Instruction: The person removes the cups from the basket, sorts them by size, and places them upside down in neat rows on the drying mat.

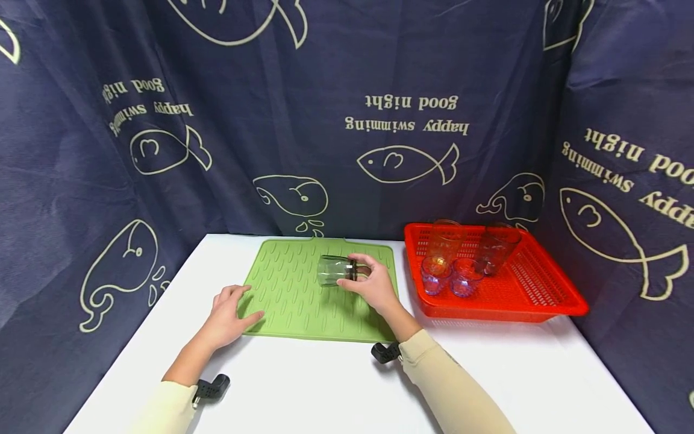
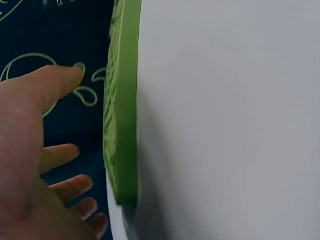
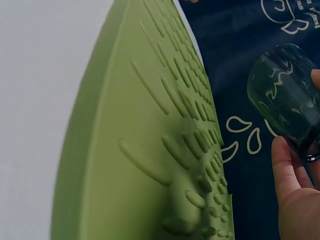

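Over the mat [image 1: 284, 304], the right hand [image 1: 378, 288] partly hides a mug [image 1: 329, 271].

White table [image 1: 303, 392] with a ridged green mat [image 1: 290, 289] and, to its right, a red basket [image 1: 493, 310].

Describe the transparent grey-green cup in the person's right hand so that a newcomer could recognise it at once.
Look at the white table, then at the rectangular green ridged mat on it. Above this mat, the person's bare right hand holds the transparent grey-green cup sideways. Other transparent cups sit in the red perforated plastic basket; only this one is held.
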Available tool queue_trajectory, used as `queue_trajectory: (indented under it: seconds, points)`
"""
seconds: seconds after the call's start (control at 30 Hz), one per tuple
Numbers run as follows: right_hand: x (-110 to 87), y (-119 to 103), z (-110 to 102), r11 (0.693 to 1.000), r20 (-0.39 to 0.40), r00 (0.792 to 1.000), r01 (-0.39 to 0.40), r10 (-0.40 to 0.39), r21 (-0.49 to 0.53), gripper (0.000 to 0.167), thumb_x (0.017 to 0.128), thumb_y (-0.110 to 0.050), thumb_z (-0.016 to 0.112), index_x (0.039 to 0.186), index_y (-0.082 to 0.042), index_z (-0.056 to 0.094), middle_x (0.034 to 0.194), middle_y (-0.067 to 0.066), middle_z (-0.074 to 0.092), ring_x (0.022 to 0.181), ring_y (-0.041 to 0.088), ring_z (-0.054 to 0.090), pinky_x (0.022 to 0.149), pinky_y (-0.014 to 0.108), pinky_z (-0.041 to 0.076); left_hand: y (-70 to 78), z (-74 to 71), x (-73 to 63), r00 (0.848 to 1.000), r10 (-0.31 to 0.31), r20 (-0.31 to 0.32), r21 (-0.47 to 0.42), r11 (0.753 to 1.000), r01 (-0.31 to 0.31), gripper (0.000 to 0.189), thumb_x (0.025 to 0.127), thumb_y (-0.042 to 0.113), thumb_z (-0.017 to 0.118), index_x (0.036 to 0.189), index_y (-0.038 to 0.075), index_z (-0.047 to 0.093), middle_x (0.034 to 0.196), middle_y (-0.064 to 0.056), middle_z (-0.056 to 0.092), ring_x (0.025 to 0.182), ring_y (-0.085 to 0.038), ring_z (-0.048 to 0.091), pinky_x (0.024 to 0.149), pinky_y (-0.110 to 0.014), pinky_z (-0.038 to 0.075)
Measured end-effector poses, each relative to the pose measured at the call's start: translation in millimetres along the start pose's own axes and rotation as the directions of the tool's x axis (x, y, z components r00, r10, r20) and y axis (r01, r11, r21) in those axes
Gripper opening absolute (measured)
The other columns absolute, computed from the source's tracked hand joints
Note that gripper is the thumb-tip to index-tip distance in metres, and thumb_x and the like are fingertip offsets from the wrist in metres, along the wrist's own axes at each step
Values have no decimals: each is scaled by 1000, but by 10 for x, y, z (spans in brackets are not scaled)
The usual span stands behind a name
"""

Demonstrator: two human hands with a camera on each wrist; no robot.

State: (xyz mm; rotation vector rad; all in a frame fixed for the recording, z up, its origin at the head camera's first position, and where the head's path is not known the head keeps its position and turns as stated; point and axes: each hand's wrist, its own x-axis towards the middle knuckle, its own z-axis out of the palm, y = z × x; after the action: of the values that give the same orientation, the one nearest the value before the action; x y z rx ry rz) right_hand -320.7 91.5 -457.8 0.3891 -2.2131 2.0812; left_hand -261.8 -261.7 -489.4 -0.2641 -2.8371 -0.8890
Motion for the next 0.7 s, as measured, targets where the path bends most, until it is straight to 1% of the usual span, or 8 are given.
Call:
queue_trajectory:
  seconds: [0.1, 0.2, 0.3, 0.4, 0.47, 0.5, 0.57, 0.7]
  points:
    - [39, 0, 22, 1000, -6, 1000, -8, 8, -2, 65, 72, 2, 89, 132, -4, 65, 124, 19, 68, 103, 23, 71, 81, 25, 63, -42, -64, -1, 999, -18, 30, 58, 998, 17, 78, 90, 36, 77, 148, -5, 44, 147, -33, 38, 134, -53, 34, 106, -72, 36]
    - [80, 9, 44, 1000, -3, 1000, -8, 8, 1, 65, 73, 2, 89, 132, -3, 65, 123, 20, 68, 103, 27, 71, 81, 25, 63, -66, -138, -9, 992, -53, 115, 114, 993, 40, 85, 89, 43, 76, 149, -6, 41, 150, -37, 33, 138, -58, 29, 107, -76, 32]
    - [120, 17, 73, 1000, 12, 1000, 5, -5, -12, 66, 73, 1, 89, 134, -3, 64, 123, 22, 68, 104, 32, 71, 82, 25, 62, -89, -201, -14, 973, -98, 209, 152, 986, 67, 93, 89, 50, 74, 152, -6, 37, 155, -40, 27, 143, -61, 22, 112, -78, 25]
    - [157, 8, 109, 999, 23, 1000, 19, -18, -38, 67, 73, -1, 90, 134, -2, 63, 123, 22, 68, 105, 31, 70, 84, 25, 62, -111, -245, -13, 955, -131, 268, 183, 980, 83, 98, 88, 55, 72, 154, -6, 33, 158, -40, 23, 145, -62, 18, 116, -76, 21]
    - [178, -13, 135, 998, 22, 1000, 23, -22, -58, 67, 72, -2, 90, 134, -3, 64, 122, 21, 69, 104, 27, 69, 85, 26, 62, -127, -262, -7, 949, -138, 284, 205, 976, 81, 100, 88, 58, 72, 155, -5, 33, 159, -39, 22, 146, -62, 19, 117, -76, 21]
    - [192, -18, 145, 997, 20, 1000, 22, -20, -68, 66, 72, -3, 91, 133, -4, 64, 122, 20, 69, 104, 26, 69, 86, 27, 62, -136, -267, -3, 948, -134, 287, 215, 974, 72, 101, 87, 59, 72, 155, -4, 33, 159, -39, 23, 146, -62, 19, 117, -76, 21]
    - [223, -15, 162, 996, 15, 1000, 24, -23, -87, 66, 72, -5, 91, 133, -5, 65, 122, 19, 70, 105, 27, 69, 89, 31, 62, -147, -274, 6, 949, -124, 289, 236, 970, 55, 101, 86, 61, 72, 155, -4, 35, 159, -39, 24, 145, -63, 21, 116, -76, 23]
    - [278, 7, 188, 993, 8, 1000, 29, -28, -110, 66, 72, -7, 92, 133, -6, 65, 122, 17, 71, 106, 28, 68, 89, 32, 61, -156, -273, 20, 954, -98, 284, 250, 968, 25, 101, 84, 61, 74, 154, -3, 37, 159, -38, 27, 145, -63, 23, 115, -76, 25]
